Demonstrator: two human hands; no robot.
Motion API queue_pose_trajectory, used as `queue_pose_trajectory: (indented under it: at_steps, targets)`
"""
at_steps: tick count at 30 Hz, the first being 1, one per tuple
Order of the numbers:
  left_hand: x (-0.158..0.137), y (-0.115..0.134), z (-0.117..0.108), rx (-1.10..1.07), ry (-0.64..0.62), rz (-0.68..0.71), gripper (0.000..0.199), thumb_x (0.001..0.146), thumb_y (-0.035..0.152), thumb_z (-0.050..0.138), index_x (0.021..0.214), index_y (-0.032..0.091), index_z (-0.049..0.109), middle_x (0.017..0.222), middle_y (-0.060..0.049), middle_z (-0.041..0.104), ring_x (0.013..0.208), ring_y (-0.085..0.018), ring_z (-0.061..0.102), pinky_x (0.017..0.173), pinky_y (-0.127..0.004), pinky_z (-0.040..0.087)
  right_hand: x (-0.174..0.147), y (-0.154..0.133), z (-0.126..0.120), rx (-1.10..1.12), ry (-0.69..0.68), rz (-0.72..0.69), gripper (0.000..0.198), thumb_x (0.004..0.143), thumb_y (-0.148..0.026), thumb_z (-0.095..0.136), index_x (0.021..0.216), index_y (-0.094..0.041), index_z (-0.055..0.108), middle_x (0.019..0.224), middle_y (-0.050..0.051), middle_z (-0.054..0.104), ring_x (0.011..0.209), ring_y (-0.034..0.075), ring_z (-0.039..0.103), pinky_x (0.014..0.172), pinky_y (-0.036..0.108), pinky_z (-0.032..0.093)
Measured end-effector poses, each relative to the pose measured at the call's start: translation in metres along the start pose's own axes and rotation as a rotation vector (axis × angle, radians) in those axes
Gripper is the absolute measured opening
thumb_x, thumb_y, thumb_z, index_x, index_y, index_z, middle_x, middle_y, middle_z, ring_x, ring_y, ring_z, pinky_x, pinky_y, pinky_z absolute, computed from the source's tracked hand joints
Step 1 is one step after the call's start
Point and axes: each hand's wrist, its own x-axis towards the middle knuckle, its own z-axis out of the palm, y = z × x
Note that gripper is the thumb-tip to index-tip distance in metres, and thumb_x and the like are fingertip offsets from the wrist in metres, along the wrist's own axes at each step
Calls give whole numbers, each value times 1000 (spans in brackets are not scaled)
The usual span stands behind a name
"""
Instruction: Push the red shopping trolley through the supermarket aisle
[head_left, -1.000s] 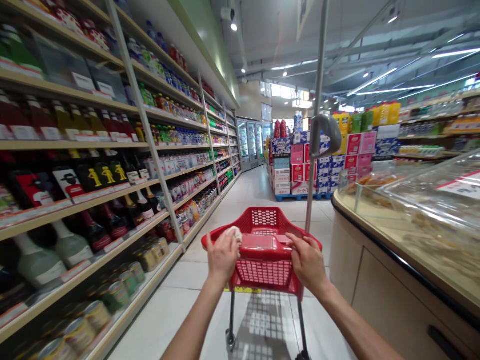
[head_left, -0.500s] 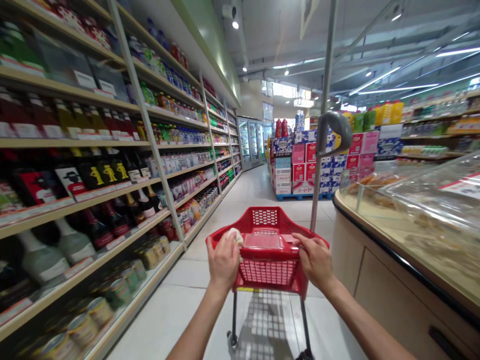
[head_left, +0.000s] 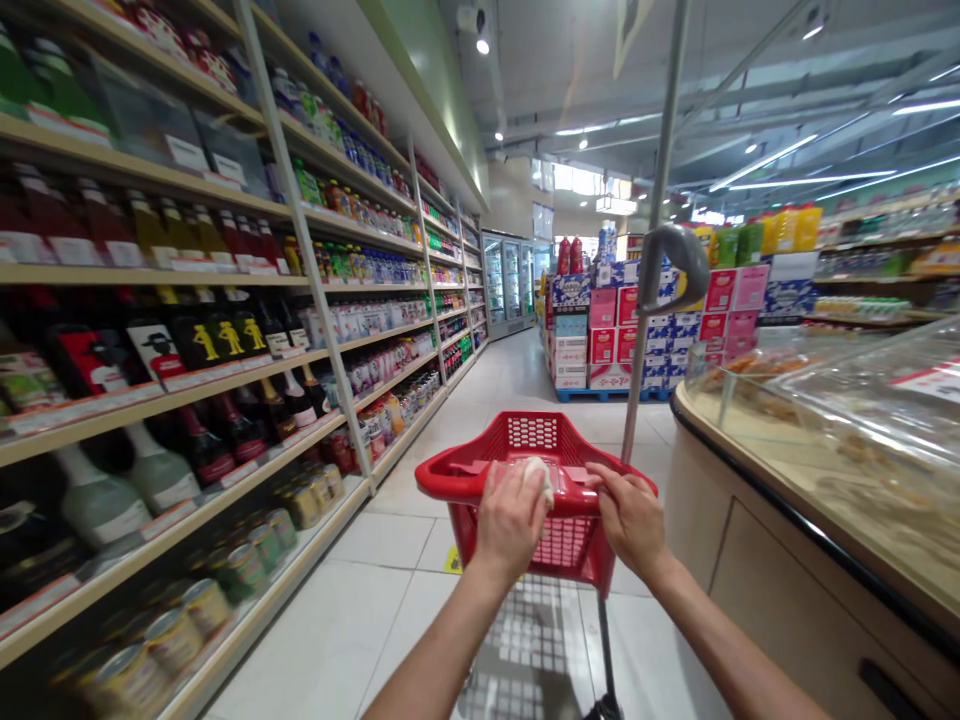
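Note:
A red shopping cart (head_left: 440,478) with a perforated plastic basket stands right in front of me. My left hand (head_left: 512,515) presses a crumpled white cloth (head_left: 538,480) onto the middle of the cart's handle, its fingers bent over it. At the handle's right end, my right hand (head_left: 628,515) has its fingers curled over the red bar. Through the perforated walls no goods can be made out in the basket. The lower left part of the cart is hidden behind my left forearm.
Tall shelves (head_left: 315,280) of bottles and cans line the left side. On the right stands a counter (head_left: 712,470) with clear covers over food. A metal pole (head_left: 637,390) with a grey loop rises beside the cart. Stacked boxes (head_left: 615,340) and glass-door fridges (head_left: 512,280) stand farther on.
My left hand has slid the cloth rightward along the handle, from its left end to the middle. My right hand keeps its place on the bar. The view has shifted slightly.

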Motion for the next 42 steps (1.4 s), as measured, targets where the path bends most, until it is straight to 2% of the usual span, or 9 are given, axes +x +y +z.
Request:
queue_pose_trajectory:
  at_steps: [2, 7, 12, 18, 23, 29, 35, 40, 42]
  targets:
    - [3, 3, 1, -17, 2, 0, 30, 82, 28, 42, 110, 22, 51, 113, -4, 60, 105, -16, 52, 104, -46, 21, -1, 2, -1, -7, -21, -1, 32, 79, -16, 36, 107, -19, 53, 86, 0, 67, 74, 16, 58, 78, 33, 40]
    - [6, -5, -1, 38, 76, -267, 29, 83, 22, 38, 107, 18, 53, 108, -7, 62, 100, -19, 56, 102, -52, 21, 0, -2, 0, -46, -27, 16, 32, 79, -15, 36, 106, -19, 54, 85, 0, 67, 74, 16, 58, 78, 33, 40]
    - [7, 16, 7, -33, 4, 37, 31, 82, 27, 41, 112, 22, 50, 115, -4, 58, 108, -16, 51, 105, -45, 19, 1, -4, 1, -37, -34, -12, 33, 78, -15, 36, 106, -18, 53, 86, 0, 68, 75, 16, 58, 78, 33, 41]
    - [8, -4, -2, 45, 36, -255, 28, 83, 24, 39, 106, 21, 53, 107, -6, 62, 100, -19, 55, 102, -53, 21, 0, -6, 2, 5, -31, 15, 35, 80, -15, 36, 111, -19, 50, 85, 0, 67, 75, 16, 57, 79, 34, 41]
    - [14, 22, 5, -72, -86, 49, 31, 82, 28, 41, 111, 22, 50, 116, -5, 57, 108, -16, 50, 104, -45, 23, 0, -7, 0, 27, -30, -17, 35, 81, -16, 35, 114, -18, 47, 87, 1, 67, 77, 16, 57, 80, 35, 41]
    - [8, -3, -7, 9, 2, -250, 28, 83, 25, 39, 108, 22, 52, 109, -6, 61, 101, -18, 55, 102, -55, 17, -1, -4, -3, 24, -20, 16, 36, 82, -17, 34, 115, -20, 47, 88, 1, 67, 78, 17, 58, 81, 36, 40]
    - [4, 21, -2, -25, -44, 22, 33, 82, 28, 41, 114, 23, 48, 118, -5, 56, 110, -17, 49, 105, -49, 17, -4, 0, -5, 46, -45, 14, 37, 84, -19, 34, 119, -20, 45, 90, 1, 67, 81, 18, 57, 82, 38, 40]
    - [6, 2, -6, -5, -43, -238, 33, 84, 29, 36, 114, 20, 47, 116, -9, 57, 106, -20, 52, 102, -57, 14, -1, -10, -5, 46, -40, 62, 36, 84, -20, 34, 118, -19, 45, 94, 4, 65, 84, 19, 56, 82, 39, 41]
    - [9, -3, -7, -28, -110, -224, 40, 84, 29, 34, 121, 16, 40, 122, -12, 51, 114, -21, 46, 102, -55, 18, 4, -27, 1, 81, -8, 28, 37, 84, -21, 35, 119, -17, 44, 106, 7, 61, 96, 20, 53, 86, 39, 39]
